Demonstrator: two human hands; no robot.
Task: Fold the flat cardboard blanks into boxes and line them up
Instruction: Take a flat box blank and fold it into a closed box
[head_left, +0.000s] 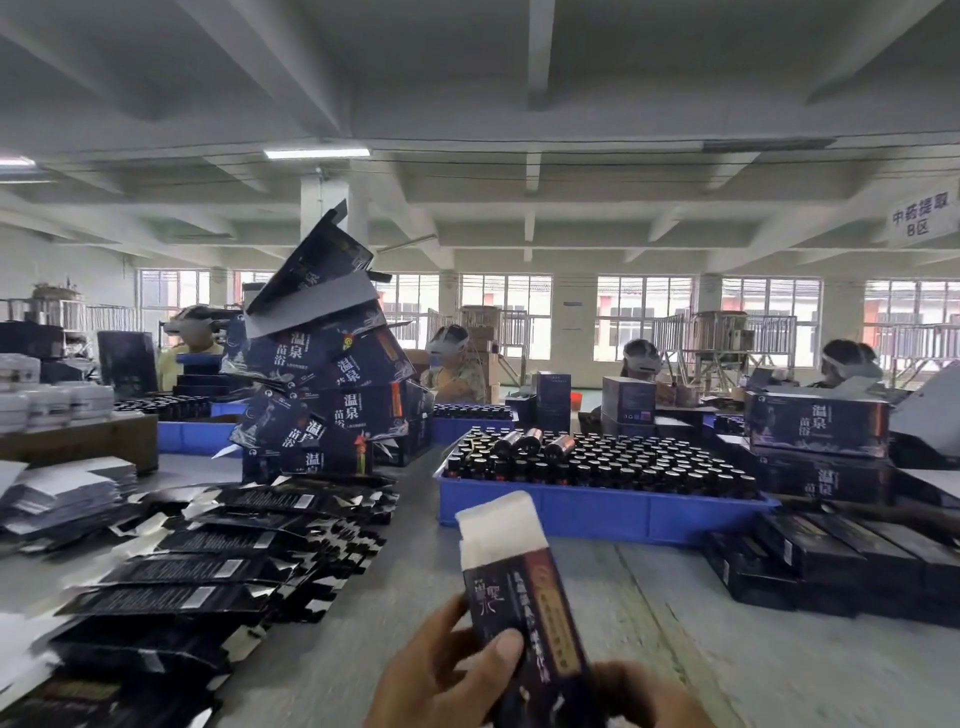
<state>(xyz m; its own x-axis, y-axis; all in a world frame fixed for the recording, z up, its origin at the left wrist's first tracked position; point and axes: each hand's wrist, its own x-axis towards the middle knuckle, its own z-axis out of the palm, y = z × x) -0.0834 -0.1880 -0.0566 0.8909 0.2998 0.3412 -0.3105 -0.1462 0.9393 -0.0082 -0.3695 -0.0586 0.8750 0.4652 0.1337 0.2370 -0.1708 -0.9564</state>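
Half-formed box held up, bottom centre of the frame
Left hand and right hand curl fingers round the box; its long axis leans up-left, white flaps open; finished boxes lie lower right on the tabletop

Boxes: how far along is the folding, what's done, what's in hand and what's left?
Done: a row of folded boxes lies lined up on the right of the table. In hand: the left hand and right hand both grip one dark box, already opened into a tube, its white top flap not yet tucked. Left: a long spread of flat blanks on the left, so plenty remains.
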